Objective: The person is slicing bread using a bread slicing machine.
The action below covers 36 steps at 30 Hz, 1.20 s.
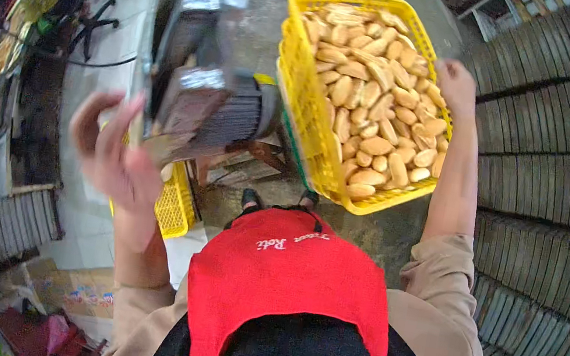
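A yellow plastic basket (307, 125) heaped with oblong golden-brown bread rolls (377, 145) stands in front of me, stacked on at least one more basket. At its right rim is my right hand (454, 86), fingers curled by the edge; whether it grips the rim is unclear. To the left, my left hand (118, 151) is raised and blurred beside a metal machine (200, 41), with the fingers bent around or near a small pale piece. I cannot tell if it holds that piece. Below the machine sits a lower yellow basket (177, 205), partly hidden by my left arm.
Racks of stacked metal trays (553, 181) line the right side. A wooden stand (244, 155) supports the machine. On the far left are a cluttered workbench (41, 111), a black star-shaped chair base (95, 25) and more trays (12, 224). A cardboard box (77, 290) lies lower left.
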Each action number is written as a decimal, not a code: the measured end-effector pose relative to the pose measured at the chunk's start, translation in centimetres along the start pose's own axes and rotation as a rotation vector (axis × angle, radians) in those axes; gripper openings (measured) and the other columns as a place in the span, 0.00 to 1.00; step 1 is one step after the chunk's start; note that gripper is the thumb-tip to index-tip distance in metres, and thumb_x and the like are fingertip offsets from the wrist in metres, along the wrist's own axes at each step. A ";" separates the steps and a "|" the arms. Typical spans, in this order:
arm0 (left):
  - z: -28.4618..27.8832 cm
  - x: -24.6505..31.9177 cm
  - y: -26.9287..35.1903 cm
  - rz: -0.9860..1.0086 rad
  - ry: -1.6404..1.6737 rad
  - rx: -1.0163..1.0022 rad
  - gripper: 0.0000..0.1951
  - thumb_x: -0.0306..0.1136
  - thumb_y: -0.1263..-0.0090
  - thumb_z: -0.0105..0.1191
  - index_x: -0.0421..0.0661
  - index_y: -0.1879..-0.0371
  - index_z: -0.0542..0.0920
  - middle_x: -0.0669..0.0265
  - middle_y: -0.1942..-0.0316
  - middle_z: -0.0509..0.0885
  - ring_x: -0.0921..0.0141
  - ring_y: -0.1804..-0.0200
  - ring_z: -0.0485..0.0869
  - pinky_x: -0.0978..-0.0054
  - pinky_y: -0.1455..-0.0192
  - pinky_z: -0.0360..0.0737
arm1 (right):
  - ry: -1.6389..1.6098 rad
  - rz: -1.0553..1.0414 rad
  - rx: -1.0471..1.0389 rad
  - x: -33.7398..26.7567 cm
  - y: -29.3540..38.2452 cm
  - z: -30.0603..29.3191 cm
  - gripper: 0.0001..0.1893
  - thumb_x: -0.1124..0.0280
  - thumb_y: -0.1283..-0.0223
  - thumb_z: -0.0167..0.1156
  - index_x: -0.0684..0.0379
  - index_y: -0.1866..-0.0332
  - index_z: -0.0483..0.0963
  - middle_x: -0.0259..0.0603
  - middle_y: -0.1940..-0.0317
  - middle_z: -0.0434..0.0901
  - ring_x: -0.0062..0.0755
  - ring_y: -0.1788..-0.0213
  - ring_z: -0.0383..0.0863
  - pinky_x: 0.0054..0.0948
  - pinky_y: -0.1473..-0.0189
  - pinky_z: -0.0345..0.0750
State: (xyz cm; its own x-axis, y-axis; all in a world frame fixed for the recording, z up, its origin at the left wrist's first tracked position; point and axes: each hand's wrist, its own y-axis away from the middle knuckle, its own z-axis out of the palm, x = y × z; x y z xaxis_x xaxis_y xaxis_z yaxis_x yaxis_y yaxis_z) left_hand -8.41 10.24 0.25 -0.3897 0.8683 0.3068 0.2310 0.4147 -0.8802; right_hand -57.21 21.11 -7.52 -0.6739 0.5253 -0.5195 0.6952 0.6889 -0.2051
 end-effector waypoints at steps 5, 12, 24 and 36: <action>7.6 7.9 0.5 0.124 0.578 -0.684 0.12 0.30 0.48 0.62 0.43 0.65 0.79 0.57 0.60 0.77 0.58 0.58 0.78 0.65 0.56 0.77 | 0.598 0.217 -0.309 11.5 3.7 2.9 0.27 0.54 0.48 0.58 0.53 0.42 0.69 0.47 0.45 0.73 0.50 0.46 0.74 0.42 0.45 0.72; 28.2 11.0 14.7 0.158 0.396 -1.326 0.16 0.37 0.37 0.51 0.46 0.51 0.74 0.59 0.53 0.75 0.58 0.50 0.74 0.63 0.46 0.73 | 0.584 -0.025 -0.326 12.0 11.1 8.1 0.29 0.58 0.56 0.64 0.57 0.45 0.71 0.50 0.46 0.71 0.48 0.43 0.69 0.44 0.39 0.65; 30.6 12.2 14.1 -0.417 0.394 -1.261 0.27 0.38 0.49 0.61 0.41 0.49 0.74 0.51 0.54 0.76 0.55 0.49 0.75 0.65 0.45 0.73 | 0.190 0.258 -0.558 14.2 7.7 5.0 0.24 0.59 0.53 0.61 0.58 0.49 0.73 0.50 0.56 0.80 0.43 0.53 0.80 0.35 0.48 0.74; 0.9 6.6 -4.1 -0.382 0.681 0.257 0.30 0.30 0.44 0.64 0.39 0.43 0.66 0.51 0.42 0.70 0.59 0.42 0.73 0.57 0.41 0.72 | 0.282 -0.196 -0.118 8.7 12.1 5.3 0.20 0.68 0.53 0.63 0.56 0.52 0.70 0.49 0.62 0.78 0.50 0.60 0.79 0.43 0.62 0.77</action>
State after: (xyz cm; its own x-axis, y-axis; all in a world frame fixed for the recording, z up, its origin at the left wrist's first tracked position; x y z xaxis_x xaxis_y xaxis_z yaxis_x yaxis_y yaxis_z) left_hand -12.73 14.03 5.55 0.2457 0.6890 0.6818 -0.0511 0.7116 -0.7007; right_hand -53.34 31.31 -18.90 -0.8456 0.4832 -0.2270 0.5232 0.8345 -0.1726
